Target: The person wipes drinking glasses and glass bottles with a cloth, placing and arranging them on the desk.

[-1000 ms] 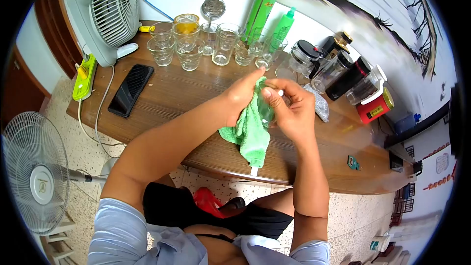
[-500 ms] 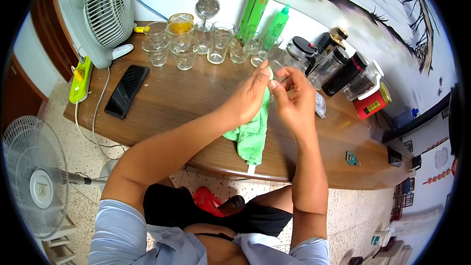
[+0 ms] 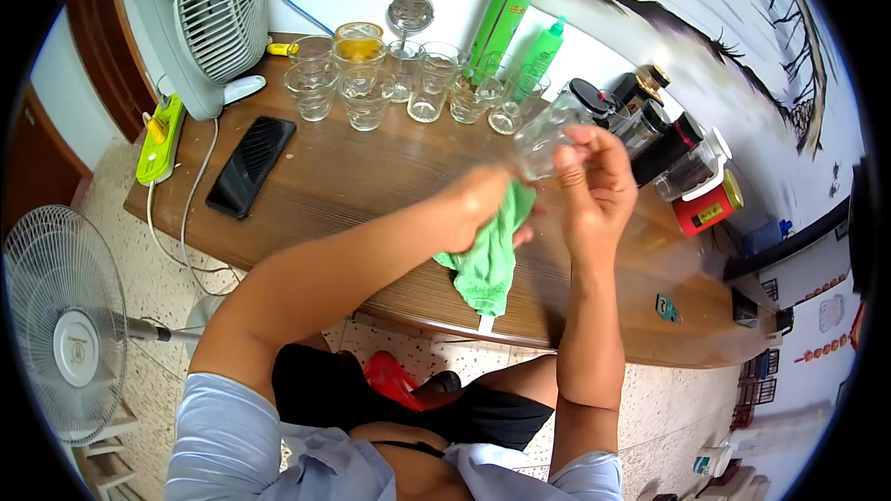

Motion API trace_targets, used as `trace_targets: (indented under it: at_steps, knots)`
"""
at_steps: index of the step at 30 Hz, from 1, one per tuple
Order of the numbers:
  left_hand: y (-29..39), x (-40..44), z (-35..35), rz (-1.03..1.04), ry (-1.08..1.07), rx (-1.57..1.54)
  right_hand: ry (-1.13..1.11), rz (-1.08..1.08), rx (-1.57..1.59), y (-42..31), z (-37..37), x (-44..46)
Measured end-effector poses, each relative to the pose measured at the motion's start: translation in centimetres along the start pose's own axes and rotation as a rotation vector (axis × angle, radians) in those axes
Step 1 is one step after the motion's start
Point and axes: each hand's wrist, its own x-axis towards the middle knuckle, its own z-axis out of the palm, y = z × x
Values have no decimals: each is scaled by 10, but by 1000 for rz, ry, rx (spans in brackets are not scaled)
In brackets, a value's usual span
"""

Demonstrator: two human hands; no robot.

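Observation:
My right hand [image 3: 596, 187] pinches a clear drinking glass [image 3: 540, 144] by one end; the glass is tilted and slightly blurred above the table. Just below and to its left, my left hand [image 3: 475, 209] is closed on a green cloth [image 3: 488, 271], which hangs down toward the table's front edge with a white tag at its lower end. Motion smears the left fingers, and the cloth partly covers them. Behind both hands stand several clear glasses [image 3: 367, 97] in a group, one a taller straight tumbler [image 3: 427, 97].
A black phone [image 3: 251, 167] lies on the wooden table [image 3: 371, 176] at left, near a desk fan [image 3: 209, 19] and a green power strip [image 3: 160, 139]. A green spray bottle [image 3: 543, 51], a glass teapot [image 3: 580, 102], dark bottles [image 3: 666, 147] and a red tin [image 3: 707, 204] line the back.
My left hand and the cloth have come down away from the glass. The glass, in my right hand, now shows clear of the cloth. The view has shifted slightly.

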Motion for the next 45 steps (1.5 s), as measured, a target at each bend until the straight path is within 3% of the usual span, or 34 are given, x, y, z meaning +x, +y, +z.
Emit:
trace_targets:
  at_steps: [1, 2, 4, 5, 8, 11, 17, 20, 23, 26, 27, 30, 31, 33, 36, 45]
  knots:
    - [-9, 0, 1, 11, -72, 257, 35, -64, -147, 5, -3, 8]
    - [-18, 1, 0, 26, -143, 514, -84, -146, -308, 10, -4, 16]
    - [-25, -8, 5, 350, -319, 961, -319, -309, -633, 12, 1, 31]
    - [-26, -9, 8, 288, -334, 1097, -385, -262, -654, 16, 11, 32]
    - [-43, -6, 1, 635, -471, 1214, -697, -262, -718, 47, 32, 34]
    - [-39, -12, 3, 591, -400, 1285, -869, -340, -766, 62, 53, 37]
    - [-45, -1, -1, 584, -374, 1269, -924, -417, -574, 83, 67, 50]
    - [-41, 0, -3, 579, -410, 1260, -936, -292, -502, 64, 74, 45]
    - [-22, -11, -2, 516, -429, 1331, -889, -394, -504, 52, 73, 63]
    - [-17, -9, -3, 495, -422, 1354, -689, -19, -558, 52, 87, 103]
    - [-19, -5, -5, 496, -424, 1355, -728, -67, -684, 54, 94, 116]
    - [-20, -2, -10, 557, -299, 1149, -827, -220, -953, 67, 114, 153]
    - [-21, 3, -11, 683, -220, 1111, -856, -272, -966, 81, 119, 159]
    - [-12, 2, -15, 613, -69, 1095, -903, -371, -995, 96, 131, 166]
    - [-1, 15, -25, 635, 90, 1066, -1023, -26, -1128, 94, 150, 178]
    - [2, 46, -59, 822, 405, 1080, -1093, -98, -1097, 121, 145, 189]
